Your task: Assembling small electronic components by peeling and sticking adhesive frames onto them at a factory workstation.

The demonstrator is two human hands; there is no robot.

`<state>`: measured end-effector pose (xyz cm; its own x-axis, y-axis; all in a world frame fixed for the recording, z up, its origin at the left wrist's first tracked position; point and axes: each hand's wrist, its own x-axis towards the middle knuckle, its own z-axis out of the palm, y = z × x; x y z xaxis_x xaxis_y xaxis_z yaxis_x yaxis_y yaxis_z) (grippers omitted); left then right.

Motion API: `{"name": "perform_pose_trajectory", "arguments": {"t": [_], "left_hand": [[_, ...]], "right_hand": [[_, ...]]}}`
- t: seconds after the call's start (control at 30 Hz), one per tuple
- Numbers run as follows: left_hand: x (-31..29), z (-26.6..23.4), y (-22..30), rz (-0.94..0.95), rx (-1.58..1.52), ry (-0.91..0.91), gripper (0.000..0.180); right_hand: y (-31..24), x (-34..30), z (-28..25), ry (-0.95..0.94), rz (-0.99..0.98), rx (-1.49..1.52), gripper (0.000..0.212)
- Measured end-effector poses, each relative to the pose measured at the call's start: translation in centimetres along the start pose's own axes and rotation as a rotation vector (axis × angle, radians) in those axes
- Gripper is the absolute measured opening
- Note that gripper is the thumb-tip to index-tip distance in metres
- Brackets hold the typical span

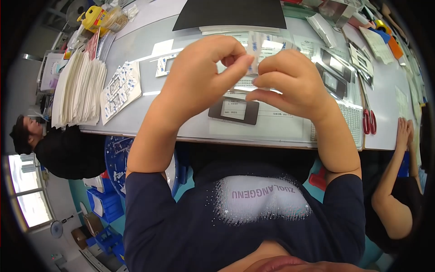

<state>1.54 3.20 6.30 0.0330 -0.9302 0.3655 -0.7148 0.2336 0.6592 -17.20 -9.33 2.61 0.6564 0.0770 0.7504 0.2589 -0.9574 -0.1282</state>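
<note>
A white adhesive-backed frame sheet with blue print (254, 41) hangs between my hands above the table. My left hand (204, 75) pinches its near side between thumb and fingertips. My right hand (292, 81) is curled just to the right, its forefinger close to the sheet's lower end. Its thumb stands a little apart; whether it grips the sheet cannot be made out. Below the hands a black rectangular panel with a clear window (219, 114) lies on the table, over printed papers.
At left stand a thick stack of white sheets (77, 90) and a sheet of blue-printed adhesive frames (120, 93). More black windowed panels (333, 81) lie at right, beside red-handled scissors (369, 121). A black board (231, 16) is at the back. Another person's hands (403, 131) rest at far right.
</note>
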Motion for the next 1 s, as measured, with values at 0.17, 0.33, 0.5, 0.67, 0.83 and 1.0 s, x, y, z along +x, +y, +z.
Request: {"name": "perform_pose_trajectory", "arguments": {"t": [0.17, 0.33, 0.5, 0.67, 0.83, 1.0], "left_hand": [[-0.5, -2.6, -0.3, 0.241, 0.090, 0.162, 0.014], [-1.3, -3.7, 0.0, 0.227, 0.007, 0.253, 0.014], [-2.0, -3.6, -1.1, 0.209, 0.005, 0.254, 0.016], [-2.1, -3.2, -4.2, 0.160, 0.025, 0.270, 0.019], [-2.7, -1.8, -8.3, -0.031, 0.058, -0.008, 0.025], [-2.3, 0.4, -11.4, 0.027, 0.072, -0.249, 0.021]], "right_hand": [[2.6, -1.5, 0.4, 0.240, 0.424, 0.167, 0.018], [3.8, -1.6, 0.8, 0.459, 0.834, 0.647, 0.025], [3.4, -1.5, 1.3, 0.355, 0.911, 0.818, 0.028], [2.4, -1.3, 0.7, 0.328, 0.971, 0.675, 0.020], [-0.7, -2.9, 0.5, 0.050, 0.840, 0.171, 0.017], [-1.3, -6.1, 2.0, -0.056, 0.887, 0.095, 0.016]]}}
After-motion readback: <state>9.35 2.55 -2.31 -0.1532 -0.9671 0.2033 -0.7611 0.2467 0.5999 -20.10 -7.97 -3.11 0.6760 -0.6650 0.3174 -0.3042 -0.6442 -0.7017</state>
